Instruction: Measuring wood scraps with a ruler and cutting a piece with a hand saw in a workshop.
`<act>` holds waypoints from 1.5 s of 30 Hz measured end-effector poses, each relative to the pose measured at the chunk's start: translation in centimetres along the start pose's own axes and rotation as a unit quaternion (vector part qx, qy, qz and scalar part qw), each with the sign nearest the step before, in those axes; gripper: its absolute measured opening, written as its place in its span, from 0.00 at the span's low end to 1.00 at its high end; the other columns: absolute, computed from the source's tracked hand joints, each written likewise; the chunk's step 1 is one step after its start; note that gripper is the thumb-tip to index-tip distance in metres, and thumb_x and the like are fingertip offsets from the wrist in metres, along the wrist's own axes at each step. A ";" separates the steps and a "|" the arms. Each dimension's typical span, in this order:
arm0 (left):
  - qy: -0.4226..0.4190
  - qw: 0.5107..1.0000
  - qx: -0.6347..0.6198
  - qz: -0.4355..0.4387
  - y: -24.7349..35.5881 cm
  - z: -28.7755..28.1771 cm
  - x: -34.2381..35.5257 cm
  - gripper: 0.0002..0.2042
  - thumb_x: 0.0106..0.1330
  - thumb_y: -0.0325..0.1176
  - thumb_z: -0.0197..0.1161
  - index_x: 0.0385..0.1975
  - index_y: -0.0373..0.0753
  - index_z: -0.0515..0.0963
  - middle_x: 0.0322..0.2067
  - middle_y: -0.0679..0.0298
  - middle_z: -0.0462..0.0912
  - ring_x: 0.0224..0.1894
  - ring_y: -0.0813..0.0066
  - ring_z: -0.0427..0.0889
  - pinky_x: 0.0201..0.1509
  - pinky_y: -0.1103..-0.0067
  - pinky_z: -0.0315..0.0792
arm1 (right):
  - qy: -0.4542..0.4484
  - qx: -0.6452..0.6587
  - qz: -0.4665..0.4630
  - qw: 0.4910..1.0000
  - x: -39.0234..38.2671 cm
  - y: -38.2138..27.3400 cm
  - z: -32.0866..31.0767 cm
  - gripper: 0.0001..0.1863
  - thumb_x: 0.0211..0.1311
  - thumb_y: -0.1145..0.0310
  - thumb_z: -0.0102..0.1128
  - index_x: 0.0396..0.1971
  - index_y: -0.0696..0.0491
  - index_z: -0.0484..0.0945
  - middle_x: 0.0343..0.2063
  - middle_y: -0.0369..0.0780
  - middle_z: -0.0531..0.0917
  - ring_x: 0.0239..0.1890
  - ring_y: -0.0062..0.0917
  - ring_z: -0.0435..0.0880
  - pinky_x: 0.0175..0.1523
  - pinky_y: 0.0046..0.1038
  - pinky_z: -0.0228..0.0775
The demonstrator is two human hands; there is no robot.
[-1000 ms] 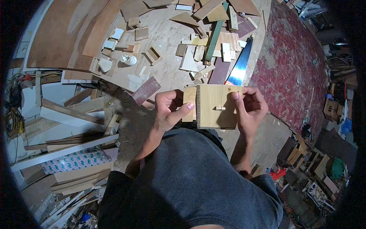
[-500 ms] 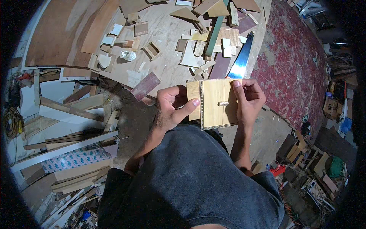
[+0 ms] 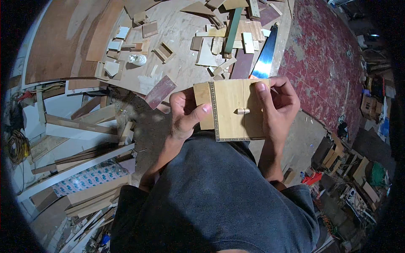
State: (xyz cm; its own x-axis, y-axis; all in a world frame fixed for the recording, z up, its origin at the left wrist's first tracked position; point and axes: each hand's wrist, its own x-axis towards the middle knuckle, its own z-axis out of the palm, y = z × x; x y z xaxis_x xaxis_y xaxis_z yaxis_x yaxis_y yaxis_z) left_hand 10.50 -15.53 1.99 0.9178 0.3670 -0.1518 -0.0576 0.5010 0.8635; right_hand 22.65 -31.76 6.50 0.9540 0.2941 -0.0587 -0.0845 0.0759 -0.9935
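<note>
A flat, squarish wooden piece of pale, smooth, fine-grained wood is held up in front of the torso, between both hands. Its face is edged at the left and bottom by a dark patterned trim of small repeated links, and is crossed by a thin vertical seam; a small, stubby wooden peg is set across that seam. Left of the trim, a narrow plain wood section is seen; whether it is joined or separate cannot be told. This section is gripped by the left hand, thumb laid on the front near the trim, fingers curled mostly behind. The upper right of the face is pressed by the right thumb, and the right edge is pinched by the right hand, fingers bent behind. The piece is thus placed directly between the hands, touched by both, above the dark cloth shirt and short of the worktable. On the table, a shiny tapered saw blade, a long green strip, a small open wooden tray and a reddish-brown board are seen.
</note>
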 end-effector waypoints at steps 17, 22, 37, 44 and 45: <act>-0.014 0.999 0.012 -0.030 0.0 -0.8 0.0 0.23 0.55 0.31 0.66 0.49 0.25 0.75 0.42 0.55 0.84 0.42 0.70 0.84 0.49 0.75 0.78 | 0.010 -0.011 -0.009 1.000 -0.3 -0.8 0.3 0.08 0.61 0.75 0.69 0.32 0.57 0.76 0.28 0.32 0.82 0.31 0.10 0.77 0.37 0.16 0.67; 0.005 1.000 0.023 -0.008 0.8 0.1 0.0 0.19 0.53 0.30 0.70 0.43 0.26 0.79 0.37 0.59 0.85 0.39 0.77 0.83 0.48 0.78 0.76 | 0.009 -0.028 -0.014 0.999 -0.4 -0.8 0.2 0.08 0.61 0.74 0.69 0.32 0.57 0.76 0.28 0.32 0.82 0.31 0.11 0.77 0.37 0.16 0.67; 0.037 0.998 0.035 -0.038 0.1 0.1 -0.1 0.20 0.50 0.33 0.71 0.41 0.27 0.80 0.36 0.58 0.85 0.37 0.75 0.83 0.46 0.77 0.77 | -0.010 -0.012 0.007 1.000 -0.1 0.6 0.2 0.08 0.61 0.73 0.69 0.32 0.57 0.76 0.28 0.34 0.83 0.30 0.12 0.78 0.35 0.17 0.68; 0.064 0.997 -0.007 -0.049 -0.4 -1.4 -0.2 0.19 0.53 0.29 0.69 0.44 0.27 0.78 0.38 0.59 0.84 0.39 0.74 0.82 0.47 0.77 0.76 | 0.038 0.015 -0.008 0.999 1.3 1.7 -1.7 0.06 0.64 0.72 0.67 0.33 0.57 0.78 0.29 0.34 0.83 0.31 0.12 0.78 0.38 0.18 0.70; 0.087 0.994 -0.026 -0.055 -0.5 -2.1 -0.4 0.19 0.54 0.28 0.68 0.45 0.27 0.78 0.39 0.59 0.83 0.40 0.74 0.82 0.48 0.77 0.75 | 0.080 0.002 -0.045 0.996 2.1 2.5 -2.6 0.06 0.65 0.71 0.66 0.33 0.57 0.79 0.30 0.34 0.83 0.32 0.13 0.78 0.39 0.19 0.70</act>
State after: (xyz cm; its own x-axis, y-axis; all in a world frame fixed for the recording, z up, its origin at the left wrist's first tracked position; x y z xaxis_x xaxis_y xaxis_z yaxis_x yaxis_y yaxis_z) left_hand 9.34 -14.31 0.60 0.8379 0.4352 -0.3296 0.0153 0.5848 0.8111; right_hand 25.16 -33.43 3.70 0.9913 0.1306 0.0147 0.0018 0.0986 -0.9951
